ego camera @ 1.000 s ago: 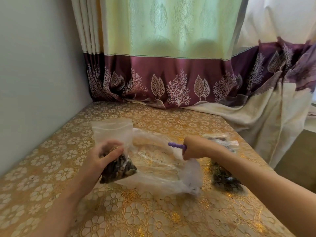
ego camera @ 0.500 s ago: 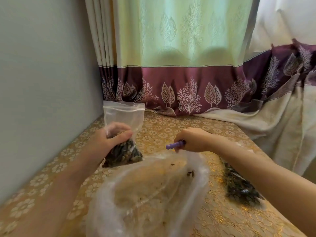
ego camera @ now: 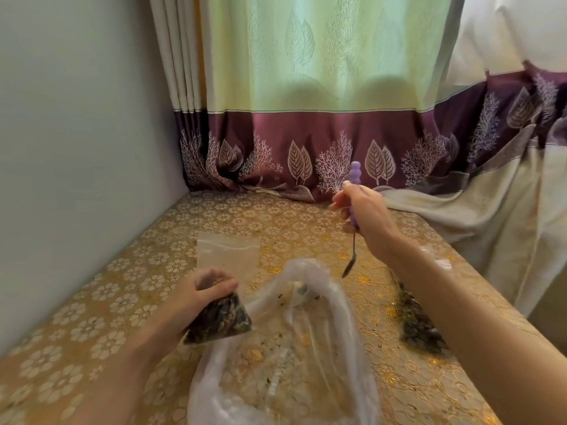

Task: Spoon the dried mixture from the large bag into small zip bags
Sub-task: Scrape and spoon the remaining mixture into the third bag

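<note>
Lying slack on the gold floral tablecloth (ego camera: 129,271), the large bag (ego camera: 306,348) gapes open, nearly empty; left hand (ego camera: 196,297) curls fingers and thumb around a filled small zip bag (ego camera: 219,317) beside it; right hand (ego camera: 365,210) pinches a purple-handled spoon (ego camera: 353,222), bowl hanging downward above the opening

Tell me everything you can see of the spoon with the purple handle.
The spoon has a lilac, beaded-looking handle that appears plastic, a thin dark metal neck and a small bowl. It hangs nearly upright, handle end up and bowl down, held in the air above the table. The right hand grips the handle around its middle, so part of it is hidden. The bowl hovers just beyond the mouth of the large clear bag, touching nothing. Whether it carries any mixture cannot be told.
</note>
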Demonstrator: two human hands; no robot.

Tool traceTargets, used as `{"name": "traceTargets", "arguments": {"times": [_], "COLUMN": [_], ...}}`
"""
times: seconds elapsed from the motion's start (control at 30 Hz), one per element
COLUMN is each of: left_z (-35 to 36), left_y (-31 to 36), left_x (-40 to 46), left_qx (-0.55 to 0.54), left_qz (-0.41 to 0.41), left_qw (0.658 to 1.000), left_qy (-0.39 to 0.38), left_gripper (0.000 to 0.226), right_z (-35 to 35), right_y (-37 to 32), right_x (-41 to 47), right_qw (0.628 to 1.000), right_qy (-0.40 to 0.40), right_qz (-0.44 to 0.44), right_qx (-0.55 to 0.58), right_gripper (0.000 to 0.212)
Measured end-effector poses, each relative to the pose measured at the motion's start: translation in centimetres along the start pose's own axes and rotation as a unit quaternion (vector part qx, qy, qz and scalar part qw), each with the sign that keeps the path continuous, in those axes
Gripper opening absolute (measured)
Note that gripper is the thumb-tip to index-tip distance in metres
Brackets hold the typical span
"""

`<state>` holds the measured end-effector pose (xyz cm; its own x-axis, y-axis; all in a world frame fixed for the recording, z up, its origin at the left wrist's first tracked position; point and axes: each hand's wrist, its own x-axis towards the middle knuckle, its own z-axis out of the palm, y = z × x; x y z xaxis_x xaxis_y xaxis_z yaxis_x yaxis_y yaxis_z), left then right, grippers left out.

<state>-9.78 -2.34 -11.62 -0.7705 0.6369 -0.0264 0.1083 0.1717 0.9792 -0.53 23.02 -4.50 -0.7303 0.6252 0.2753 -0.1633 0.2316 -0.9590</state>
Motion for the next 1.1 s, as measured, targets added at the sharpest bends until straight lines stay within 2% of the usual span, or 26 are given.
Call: {"name": "traceTargets", "arguments": {"times": [0.07, 0.17, 0.37, 0.53, 0.67, 0.9, 1.1], "left_z": [0.0, 0.7, 4.4, 5.9, 5.7, 6.0, 6.2], "left_y": [0.4, 1.4, 1.5, -1.5, -2.9, -3.7, -3.9], "left_x": [0.2, 0.8, 1.7, 1.6, 1.9, 1.9, 1.6], "left_qx": [-0.001, -0.02, -0.021, -0.014, 0.019, 0.011, 0.033], "left_qz": [0.022, 0.067, 0.079, 0.114, 0.103, 0.106, 0.13], "left_qw": [1.0, 0.997, 0.996, 0.993, 0.994, 0.994, 0.99], "left_qy": [0.016, 0.034, -0.035, 0.043, 0.036, 0.039, 0.054], "left_gripper": [0.035, 0.033, 0.03, 0.028, 0.028, 0.031, 0.026], "right_z": [-0.9, -1.6, -2.3, -2.4, -1.7, -0.6, 0.4], "right_y": [0.1, 1.9, 5.7, 7.2, 8.0, 8.5, 9.6], "right_x": [-1.4, -3.9, -8.6, -10.3, -10.6, -9.8, -9.8], "right_qw": [0.998, 0.998, 0.997, 0.99, 0.984, 0.967, 0.978], "right_qy": [0.024, 0.049, 0.058, 0.081, 0.094, 0.092, 0.095], "right_qz": [0.037, 0.031, 0.006, -0.072, -0.092, -0.138, -0.103], "right_qx": [0.04, -0.01, -0.043, -0.086, -0.124, -0.195, -0.157], "right_gripper": [0.034, 0.041, 0.035, 0.026, 0.02, 0.023, 0.028]}}
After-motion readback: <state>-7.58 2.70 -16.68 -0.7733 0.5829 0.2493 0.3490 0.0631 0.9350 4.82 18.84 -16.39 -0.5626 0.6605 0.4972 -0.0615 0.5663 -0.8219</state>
